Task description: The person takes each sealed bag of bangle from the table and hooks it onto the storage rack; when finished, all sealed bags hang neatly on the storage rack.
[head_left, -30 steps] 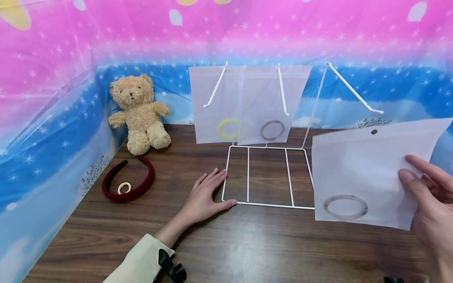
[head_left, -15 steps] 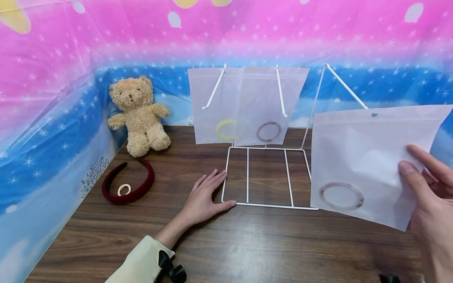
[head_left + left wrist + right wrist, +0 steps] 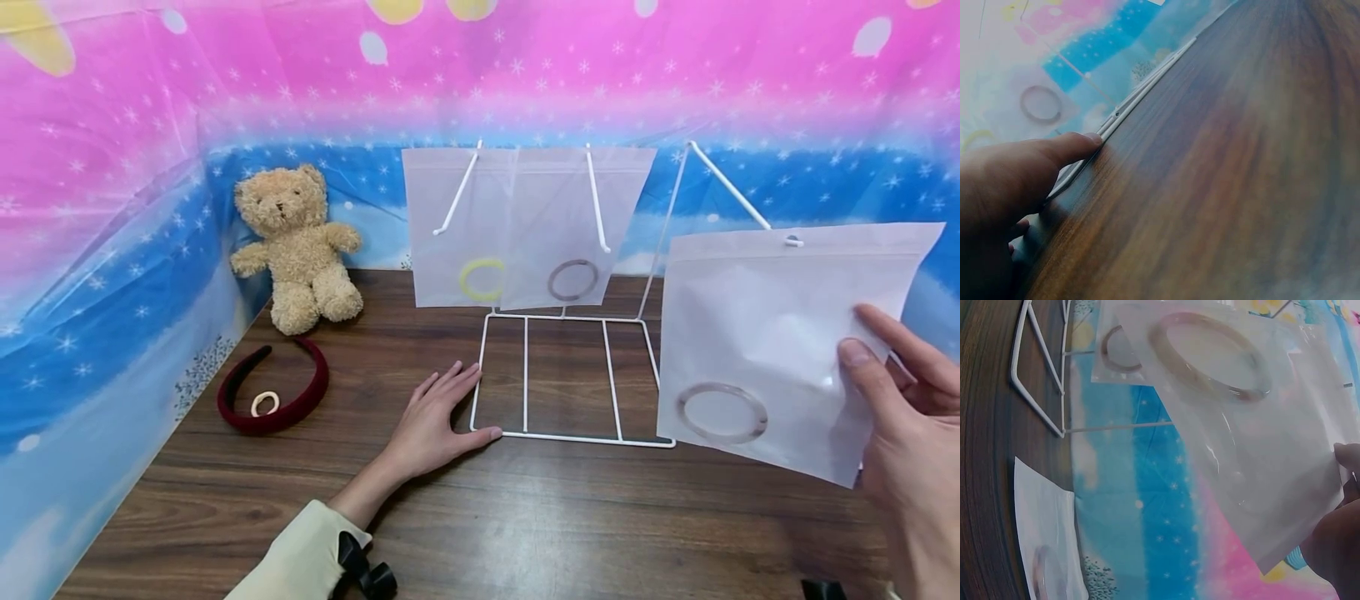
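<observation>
I see the right hand (image 3: 911, 408) pinching the edge of a pouch (image 3: 787, 325), its grip pressed together, thumb flat on the near face, the rest of the fingers mostly tucked behind. The pouch is milky, glossy film, softly creased; a smooth greyish bangle (image 3: 764, 418) with brownish patches sits in its lower corner. It hangs tilted at the right end of the white wire rack (image 3: 570, 437), the tip of a hook (image 3: 731, 185) poking through its punched hole.

The left hand (image 3: 431, 425) lies at the rack's front left corner, its grip spread, thumb and fingertips touching the wire. A pale sleeve (image 3: 288, 558) and a black strap cover that wrist.

At the back of the rack, two more translucent pouches hang overlapping, one with a yellow ring (image 3: 463, 281), the other with a dull mauve ring (image 3: 552, 280).

Left of the rack, on the wood-grained surface (image 3: 525, 533), a curly plush bear (image 3: 296, 246) stands behind a dark red, velvety headband (image 3: 307, 402) looped round a small pale ring (image 3: 255, 406).

The held pouch hides part of the rack's right side. From the right wrist, another pouch (image 3: 1044, 512), beyond the rack's end, is cut off; the left wrist view is hazy.
</observation>
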`<state>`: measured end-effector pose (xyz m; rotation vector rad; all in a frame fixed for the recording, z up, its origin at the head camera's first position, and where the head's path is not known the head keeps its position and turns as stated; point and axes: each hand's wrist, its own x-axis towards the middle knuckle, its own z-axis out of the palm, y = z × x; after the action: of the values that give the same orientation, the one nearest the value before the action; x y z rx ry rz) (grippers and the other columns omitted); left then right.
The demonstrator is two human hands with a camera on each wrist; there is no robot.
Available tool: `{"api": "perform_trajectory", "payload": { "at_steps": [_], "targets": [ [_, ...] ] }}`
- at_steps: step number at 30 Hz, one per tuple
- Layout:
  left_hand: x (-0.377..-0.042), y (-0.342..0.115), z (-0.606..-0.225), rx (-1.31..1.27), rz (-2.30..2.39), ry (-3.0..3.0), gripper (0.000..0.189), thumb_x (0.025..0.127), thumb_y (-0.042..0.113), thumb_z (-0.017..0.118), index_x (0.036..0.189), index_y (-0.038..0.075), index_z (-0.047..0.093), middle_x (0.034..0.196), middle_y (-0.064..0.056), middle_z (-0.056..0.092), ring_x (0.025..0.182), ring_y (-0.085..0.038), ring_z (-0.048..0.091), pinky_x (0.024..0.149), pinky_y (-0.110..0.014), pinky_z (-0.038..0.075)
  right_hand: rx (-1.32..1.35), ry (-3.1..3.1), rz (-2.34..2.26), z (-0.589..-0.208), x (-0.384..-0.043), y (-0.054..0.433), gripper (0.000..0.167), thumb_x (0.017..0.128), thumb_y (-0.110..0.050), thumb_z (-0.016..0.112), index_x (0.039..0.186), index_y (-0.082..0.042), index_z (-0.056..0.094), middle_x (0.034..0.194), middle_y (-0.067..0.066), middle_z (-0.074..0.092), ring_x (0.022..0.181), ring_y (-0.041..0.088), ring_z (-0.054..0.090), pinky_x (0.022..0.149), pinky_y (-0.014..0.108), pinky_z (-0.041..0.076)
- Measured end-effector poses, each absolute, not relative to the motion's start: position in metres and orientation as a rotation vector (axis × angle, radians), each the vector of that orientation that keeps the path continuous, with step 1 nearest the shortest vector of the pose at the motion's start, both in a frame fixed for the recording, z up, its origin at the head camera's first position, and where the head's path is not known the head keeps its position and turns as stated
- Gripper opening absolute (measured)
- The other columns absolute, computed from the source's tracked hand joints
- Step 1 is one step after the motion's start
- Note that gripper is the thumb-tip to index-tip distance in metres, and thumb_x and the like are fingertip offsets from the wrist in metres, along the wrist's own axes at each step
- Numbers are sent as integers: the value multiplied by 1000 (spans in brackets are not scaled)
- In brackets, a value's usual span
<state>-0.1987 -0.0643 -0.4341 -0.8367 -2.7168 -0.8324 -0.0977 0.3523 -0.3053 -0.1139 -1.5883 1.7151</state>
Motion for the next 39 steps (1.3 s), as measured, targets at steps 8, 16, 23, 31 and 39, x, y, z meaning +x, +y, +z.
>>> {"api": "perform_trajectory", "payload": {
  "at_steps": [8, 16, 23, 31, 39],
  "targets": [
    [-198, -65, -433, -838, -829, -2722, 89, 82, 61, 69, 148, 7, 44, 151, -4, 42, 143, -25, 28, 114, -49, 18, -118, -1600, 1737, -303, -113, 354, 39, 85, 3, 72, 123, 4, 66, 127, 12, 64, 108, 20, 62, 87, 20, 49],
    [-199, -64, -433, -829, -809, -2735, 89, 81, 61, 69, 148, 8, 44, 151, -3, 42, 143, -24, 28, 115, -47, 17, 17, -1516, 1771, -308, -152, 354, 41, 79, 4, 78, 118, 9, 67, 120, 16, 67, 106, 21, 65, 78, 18, 52],
    [-199, -65, -433, -822, -791, -2744, 89, 82, 62, 69, 148, 8, 44, 151, -2, 42, 144, -23, 27, 115, -48, 18, 33, -1417, 1922, -311, -201, 357, 46, 75, 2, 82, 118, 7, 68, 114, 16, 68, 100, 22, 65, 76, 23, 55],
    [-199, -63, -434, -815, -781, -2760, 90, 81, 65, 66, 149, 10, 44, 153, -1, 40, 144, -21, 25, 115, -46, 17, 38, -1380, 2059, -309, -238, 363, 49, 73, -1, 84, 120, 3, 68, 123, 13, 66, 112, 23, 63, 81, 22, 53],
    [-200, -65, -434, -800, -795, -2752, 90, 81, 64, 67, 148, 9, 44, 152, -2, 41, 144, -22, 27, 114, -48, 17, 58, -1321, 2139, -308, -264, 361, 48, 73, 4, 82, 119, 5, 68, 122, 15, 66, 109, 23, 65, 83, 23, 53]
  ]
}}
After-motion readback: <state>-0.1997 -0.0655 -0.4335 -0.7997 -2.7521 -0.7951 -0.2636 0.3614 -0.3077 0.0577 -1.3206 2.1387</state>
